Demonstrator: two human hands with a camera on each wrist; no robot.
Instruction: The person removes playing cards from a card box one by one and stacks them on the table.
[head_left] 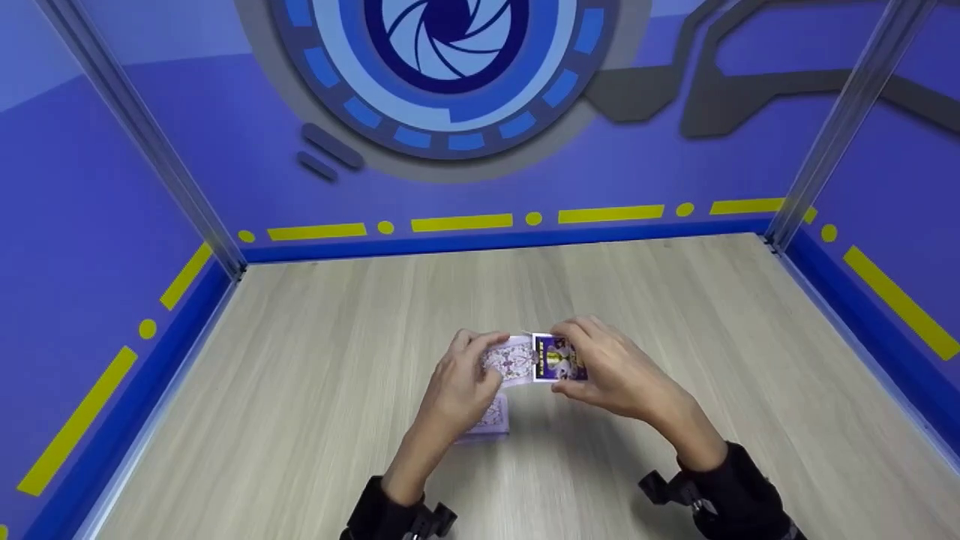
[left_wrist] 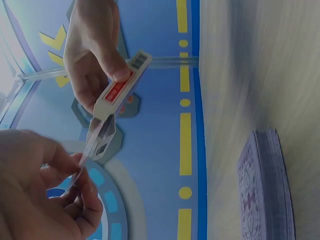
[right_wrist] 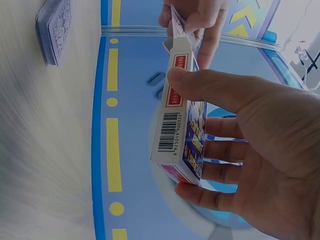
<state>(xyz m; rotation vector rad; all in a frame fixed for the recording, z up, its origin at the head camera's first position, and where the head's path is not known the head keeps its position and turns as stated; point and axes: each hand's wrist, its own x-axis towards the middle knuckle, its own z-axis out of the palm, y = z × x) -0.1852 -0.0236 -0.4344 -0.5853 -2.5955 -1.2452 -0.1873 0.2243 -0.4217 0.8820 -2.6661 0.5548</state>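
Note:
My left hand pinches a playing card with a patterned purple-and-white back; I cannot tell whether it is a single card. My right hand grips a small card box, thumb on one narrow side and fingers on the opposite one. The box has a dark purple printed face, and the right wrist view shows its barcode side. The card's edge is at the box's open end, where a flap stands out. Below the left hand, a deck of cards lies stacked on the table, partly hidden by that hand.
The light wood table is bounded by blue printed panels at the back and both sides. Metal posts stand at the back corners. Black straps with small cameras are on both wrists.

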